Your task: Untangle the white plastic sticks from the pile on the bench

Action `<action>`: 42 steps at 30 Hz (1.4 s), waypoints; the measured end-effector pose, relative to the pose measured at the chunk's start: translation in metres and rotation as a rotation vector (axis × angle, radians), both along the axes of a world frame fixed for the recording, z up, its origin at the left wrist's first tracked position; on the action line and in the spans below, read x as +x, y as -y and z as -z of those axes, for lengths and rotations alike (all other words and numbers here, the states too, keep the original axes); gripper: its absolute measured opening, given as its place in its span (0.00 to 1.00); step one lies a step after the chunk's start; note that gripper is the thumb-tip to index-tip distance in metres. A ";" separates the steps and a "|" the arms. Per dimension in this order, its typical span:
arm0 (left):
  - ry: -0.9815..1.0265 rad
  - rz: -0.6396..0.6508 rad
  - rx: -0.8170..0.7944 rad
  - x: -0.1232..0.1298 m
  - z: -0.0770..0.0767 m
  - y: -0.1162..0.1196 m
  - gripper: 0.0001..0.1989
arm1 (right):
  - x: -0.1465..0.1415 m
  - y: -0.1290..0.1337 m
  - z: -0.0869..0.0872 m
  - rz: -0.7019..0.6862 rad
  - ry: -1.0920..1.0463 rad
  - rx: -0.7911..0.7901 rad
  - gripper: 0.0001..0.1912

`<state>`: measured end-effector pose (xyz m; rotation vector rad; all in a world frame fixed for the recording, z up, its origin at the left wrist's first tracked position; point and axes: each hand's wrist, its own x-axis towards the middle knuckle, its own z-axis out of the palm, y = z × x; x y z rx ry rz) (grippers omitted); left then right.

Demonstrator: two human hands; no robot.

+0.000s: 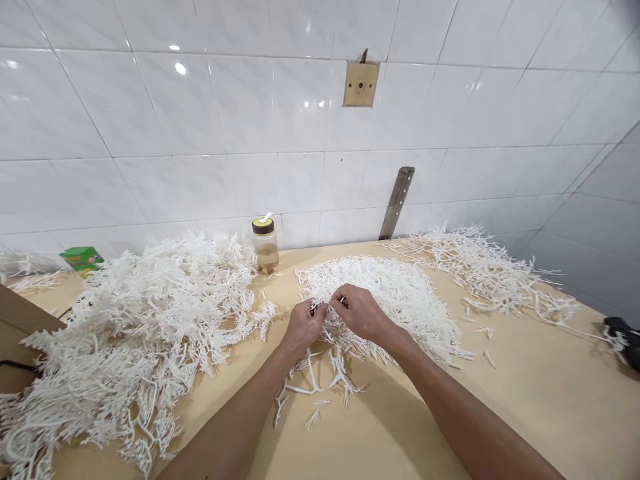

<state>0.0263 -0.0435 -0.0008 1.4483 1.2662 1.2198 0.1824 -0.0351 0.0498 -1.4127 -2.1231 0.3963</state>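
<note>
A mat-like panel of white, coral-like branching strands [395, 293] lies on the table in front of me. At its near left edge my left hand [304, 328] is closed, thumb and fingers pinching the white strands there. Close beside it, my right hand [361, 311] is bent over the panel with thumb and forefinger pinched together at the same edge. A thin white piece seems to be between its fingertips, partly hidden. Below the hands, a few loose white sprigs [343, 377] lie on the tabletop.
A large heap of white branching strands [170, 313] covers the left side. Another pile [480, 267] lies at the back right. A jar of liquid [267, 253], a green box [83, 259], a metal strip [397, 203] against the tiled wall and a black object [624, 340] stand around the table [545, 393].
</note>
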 end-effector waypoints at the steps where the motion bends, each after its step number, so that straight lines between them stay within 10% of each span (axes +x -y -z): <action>1: -0.002 0.001 0.007 0.000 0.001 -0.001 0.14 | -0.001 0.001 0.001 -0.002 0.017 0.023 0.09; 14: 0.045 0.056 0.011 -0.001 0.000 0.003 0.15 | 0.008 -0.017 0.012 0.264 0.104 0.098 0.09; 26: 0.001 -0.091 0.048 0.004 0.004 0.003 0.15 | 0.012 -0.006 -0.006 -0.035 -0.118 -0.129 0.17; 42: -0.151 -0.127 0.132 0.005 0.003 0.005 0.14 | 0.004 -0.004 0.001 -0.036 0.024 -0.118 0.09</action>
